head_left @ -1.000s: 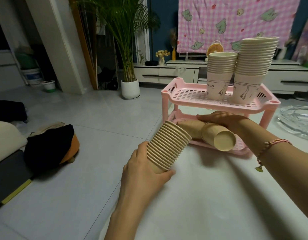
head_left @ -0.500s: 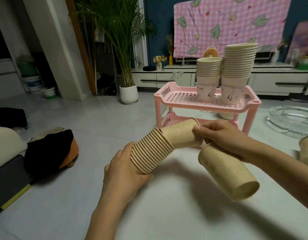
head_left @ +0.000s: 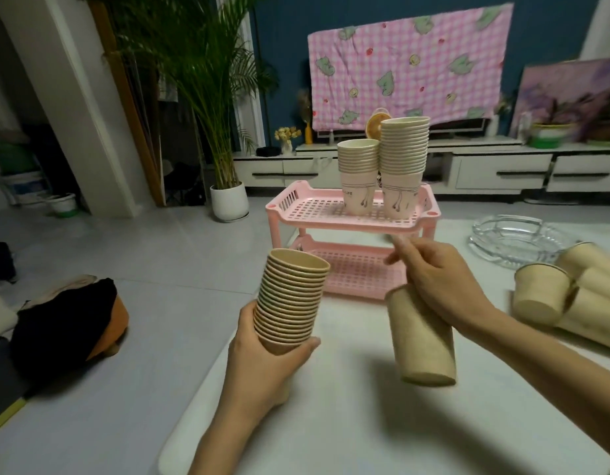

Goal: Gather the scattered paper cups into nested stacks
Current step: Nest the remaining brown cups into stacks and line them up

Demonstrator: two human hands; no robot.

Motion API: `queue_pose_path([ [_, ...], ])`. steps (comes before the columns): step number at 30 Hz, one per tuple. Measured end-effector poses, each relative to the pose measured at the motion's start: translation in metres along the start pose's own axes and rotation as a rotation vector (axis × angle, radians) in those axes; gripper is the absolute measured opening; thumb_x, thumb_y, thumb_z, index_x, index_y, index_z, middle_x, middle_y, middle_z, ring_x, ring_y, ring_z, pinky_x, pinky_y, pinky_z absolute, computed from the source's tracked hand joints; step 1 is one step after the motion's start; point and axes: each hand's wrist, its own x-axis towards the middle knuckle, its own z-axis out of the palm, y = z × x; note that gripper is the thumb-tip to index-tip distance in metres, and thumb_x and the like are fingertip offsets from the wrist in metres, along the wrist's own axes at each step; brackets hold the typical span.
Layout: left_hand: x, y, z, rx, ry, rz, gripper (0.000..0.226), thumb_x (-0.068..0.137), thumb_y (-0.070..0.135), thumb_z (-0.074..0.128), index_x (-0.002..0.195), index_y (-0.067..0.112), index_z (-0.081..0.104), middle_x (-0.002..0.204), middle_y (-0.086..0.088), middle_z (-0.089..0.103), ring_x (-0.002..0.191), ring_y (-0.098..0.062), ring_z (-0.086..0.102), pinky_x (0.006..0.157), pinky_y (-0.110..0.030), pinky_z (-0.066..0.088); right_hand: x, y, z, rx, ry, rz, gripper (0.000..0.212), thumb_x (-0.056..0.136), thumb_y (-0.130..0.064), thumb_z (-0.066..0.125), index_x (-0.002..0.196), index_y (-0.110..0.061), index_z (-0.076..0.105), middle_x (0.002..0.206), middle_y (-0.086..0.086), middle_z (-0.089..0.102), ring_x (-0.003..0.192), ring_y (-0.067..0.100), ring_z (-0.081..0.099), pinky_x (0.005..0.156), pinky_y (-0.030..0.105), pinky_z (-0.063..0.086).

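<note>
The cup I had been pushing in half a second before sat nested in the brown stack (head_left: 291, 303), which my left hand (head_left: 262, 365) had swung upright, gripping its base. My right hand (head_left: 440, 279) had drawn back, fingers curled round a single cup (head_left: 421, 337) that pointed down. The pink rack's (head_left: 307, 214) top tier held a shorter printed stack (head_left: 358, 176) beside a taller printed stack (head_left: 403, 162). Loose cups (head_left: 540, 293) lay on the table (head_left: 331, 423) to my right.

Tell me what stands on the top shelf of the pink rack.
Two upright nested stacks of printed paper cups: a shorter stack on the left and a taller stack beside it. They hide the part of the top shelf behind them.
</note>
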Motion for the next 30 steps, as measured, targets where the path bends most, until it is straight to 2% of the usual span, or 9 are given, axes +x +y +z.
queue_pose_path([
  [2,-0.006,0.003,0.007,-0.058,-0.024,-0.017,0.071,0.059,0.021,0.085,0.115,0.029,0.042,0.097,0.021,0.057,0.082,0.006,0.058,0.058,-0.002,0.046,-0.006,0.021,-0.005,-0.333,0.202,-0.216,0.038,0.096,-0.03,0.038,0.073,-0.011,0.062,0.062,0.001,0.062,0.054,0.021,0.057,0.053,0.028,0.046],
  [4,-0.013,0.006,0.013,-0.077,-0.022,0.007,0.071,0.058,0.019,0.085,0.112,0.032,0.041,0.095,0.021,0.057,0.08,0.013,0.058,0.058,-0.002,0.046,-0.017,0.045,-0.011,-0.693,0.259,-0.469,0.044,0.096,-0.03,0.036,0.063,-0.008,0.056,0.047,0.008,0.054,0.037,0.029,0.048,0.04,0.03,0.037],
  [6,-0.017,0.009,0.015,-0.129,0.002,0.006,0.072,0.057,0.018,0.086,0.111,0.034,0.041,0.097,0.022,0.056,0.081,0.021,0.054,0.06,-0.006,0.048,-0.025,0.062,-0.014,-0.825,0.218,-0.635,0.048,0.097,-0.028,0.035,0.056,-0.009,0.052,0.041,0.008,0.047,0.032,0.028,0.042,0.036,0.027,0.03],
  [9,-0.022,0.01,0.018,-0.206,0.033,-0.023,0.073,0.056,0.017,0.086,0.111,0.033,0.042,0.102,0.021,0.055,0.082,0.021,0.055,0.067,-0.012,0.049,-0.03,0.073,-0.01,-0.903,0.171,-0.751,0.046,0.095,-0.025,0.037,0.053,-0.011,0.049,0.041,0.006,0.043,0.034,0.027,0.04,0.036,0.027,0.031],
  [12,-0.027,0.009,0.023,-0.231,0.012,-0.042,0.072,0.054,0.015,0.086,0.111,0.027,0.044,0.102,0.016,0.058,0.081,0.017,0.058,0.063,-0.007,0.05,-0.034,0.07,-0.009,-0.873,0.159,-0.714,0.04,0.092,-0.023,0.041,0.055,-0.009,0.051,0.044,0.007,0.047,0.037,0.028,0.043,0.038,0.029,0.034],
  [17,-0.032,0.004,0.028,-0.226,0.026,-0.003,0.076,0.051,0.013,0.089,0.114,0.022,0.047,0.103,0.013,0.06,0.086,0.008,0.06,0.071,-0.011,0.052,-0.035,0.062,-0.02,-0.823,0.143,-0.552,0.032,0.087,-0.024,0.042,0.061,-0.008,0.051,0.045,0.008,0.05,0.039,0.031,0.048,0.037,0.027,0.034],
  [24,-0.031,0.003,0.031,-0.255,0.088,0.019,0.076,0.052,0.014,0.088,0.114,0.024,0.045,0.101,0.018,0.058,0.086,0.015,0.058,0.071,-0.006,0.048,-0.04,0.068,-0.032,-0.742,0.145,-0.481,0.036,0.086,-0.03,0.037,0.069,-0.005,0.057,0.048,0.007,0.054,0.042,0.031,0.052,0.038,0.027,0.034],
  [27,-0.03,0.004,0.032,-0.282,0.082,0.014,0.086,0.044,0.029,0.09,0.116,0.026,0.043,0.103,0.021,0.057,0.088,0.017,0.057,0.074,-0.007,0.049,-0.043,0.068,-0.035,-0.717,0.137,-0.469,0.036,0.086,-0.031,0.037,0.07,-0.005,0.058,0.05,0.008,0.056,0.045,0.031,0.054,0.038,0.032,0.039],
  [30,-0.03,0.008,0.034,-0.305,0.083,0.011,0.094,0.036,0.047,0.086,0.117,0.028,0.043,0.104,0.022,0.056,0.09,0.017,0.056,0.074,-0.007,0.049,-0.046,0.069,-0.037,-0.725,0.136,-0.465,0.035,0.086,-0.03,0.038,0.069,-0.006,0.057,0.049,0.008,0.054,0.044,0.032,0.053,0.039,0.031,0.037],
])
